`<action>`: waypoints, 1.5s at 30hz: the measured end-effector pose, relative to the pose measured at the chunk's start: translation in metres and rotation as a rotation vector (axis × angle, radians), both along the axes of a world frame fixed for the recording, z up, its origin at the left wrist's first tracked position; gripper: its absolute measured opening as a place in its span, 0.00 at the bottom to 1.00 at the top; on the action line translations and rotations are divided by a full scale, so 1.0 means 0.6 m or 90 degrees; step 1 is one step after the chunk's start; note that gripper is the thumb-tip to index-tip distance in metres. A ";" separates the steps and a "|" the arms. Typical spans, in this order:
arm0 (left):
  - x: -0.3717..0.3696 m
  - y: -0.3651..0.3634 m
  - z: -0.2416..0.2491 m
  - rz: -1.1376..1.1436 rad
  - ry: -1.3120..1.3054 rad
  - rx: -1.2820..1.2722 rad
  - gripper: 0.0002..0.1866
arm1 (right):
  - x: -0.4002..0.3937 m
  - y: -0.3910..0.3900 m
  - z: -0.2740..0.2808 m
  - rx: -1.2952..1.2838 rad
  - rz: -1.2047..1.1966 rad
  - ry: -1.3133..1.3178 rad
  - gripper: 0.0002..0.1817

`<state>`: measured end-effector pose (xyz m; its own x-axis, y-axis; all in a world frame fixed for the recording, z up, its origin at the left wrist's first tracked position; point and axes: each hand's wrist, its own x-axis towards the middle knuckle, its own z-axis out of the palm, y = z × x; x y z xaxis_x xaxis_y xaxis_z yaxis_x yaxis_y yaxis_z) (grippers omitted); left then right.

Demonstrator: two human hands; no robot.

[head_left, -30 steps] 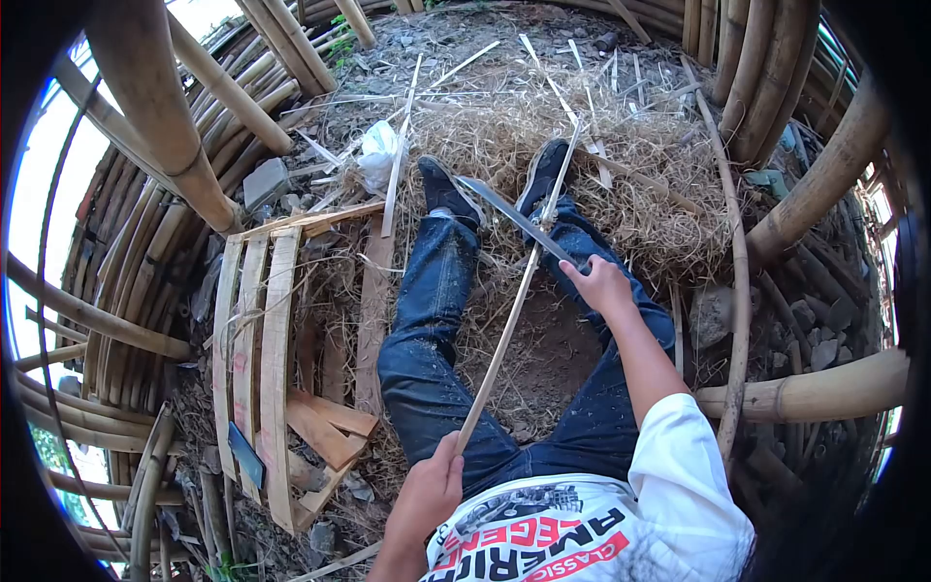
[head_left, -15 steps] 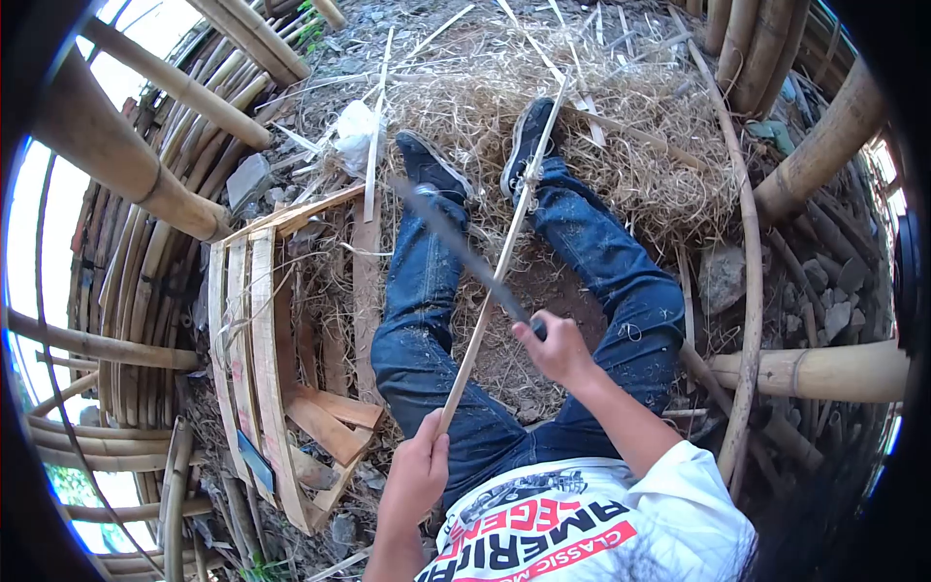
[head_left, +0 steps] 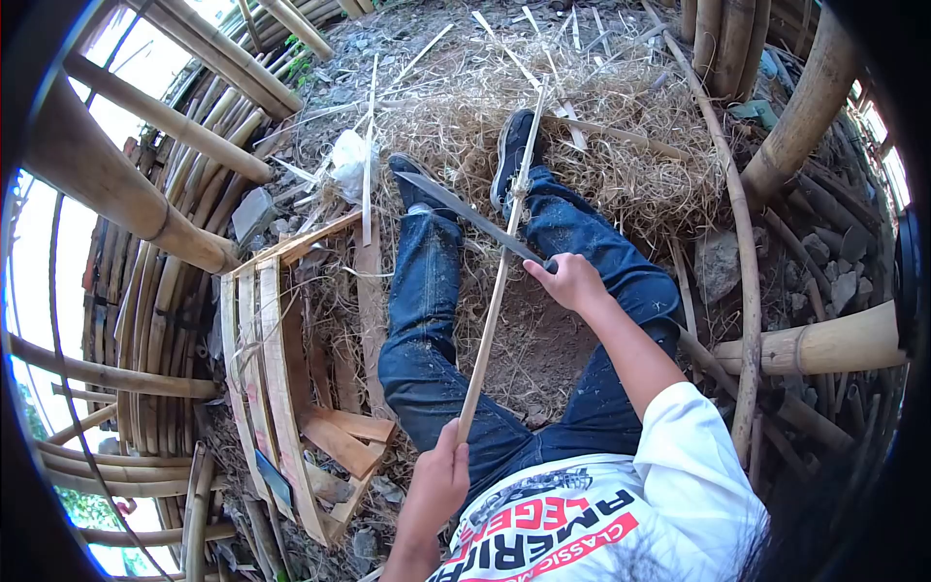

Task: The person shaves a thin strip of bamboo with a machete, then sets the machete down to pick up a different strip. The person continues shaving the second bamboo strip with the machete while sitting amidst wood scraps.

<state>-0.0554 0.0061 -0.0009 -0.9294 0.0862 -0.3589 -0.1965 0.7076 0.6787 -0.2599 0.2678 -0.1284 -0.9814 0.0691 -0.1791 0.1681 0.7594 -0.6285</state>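
Note:
My left hand (head_left: 441, 475), near my lap, is wrapped around the near end of a long thin bamboo strip (head_left: 490, 339). The strip runs away from me between my legs, with a frayed knot-like spot (head_left: 522, 181) partway along and its far end over the dry shavings. In my right hand (head_left: 570, 281) is the dark handle of a long-bladed knife (head_left: 461, 209). Its grey blade lies across the strip near the middle, pointing up and left toward my left shoe (head_left: 409, 179).
Curly shavings (head_left: 630, 145) are heaped beyond my feet. A wooden slatted crate (head_left: 276, 359) stands at left, a phone (head_left: 274, 480) resting on its side. Near it lie a white plastic bag (head_left: 349, 160) and a stone (head_left: 252, 213). Thick bamboo poles (head_left: 805, 126) flank both sides.
My right hand and the knife have moved forward along the strip, away from me. The left hand still grips the near end; the whole view has shifted slightly.

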 end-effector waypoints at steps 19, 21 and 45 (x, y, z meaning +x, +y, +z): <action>0.018 -0.008 -0.011 0.024 -0.072 -0.005 0.17 | 0.023 -0.042 0.040 0.123 0.240 0.053 0.49; 0.023 -0.004 -0.008 0.028 -0.073 -0.001 0.17 | -0.016 -0.007 0.023 0.104 0.106 0.009 0.50; 0.044 -0.024 0.013 0.030 -0.006 0.001 0.17 | 0.064 -0.040 0.029 0.101 0.200 0.083 0.43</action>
<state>-0.0288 -0.0083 0.0072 -0.9292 0.0429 -0.3670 -0.2356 0.6963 0.6780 -0.2212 0.2436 -0.1108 -0.9729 -0.2226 -0.0618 -0.1629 0.8505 -0.5001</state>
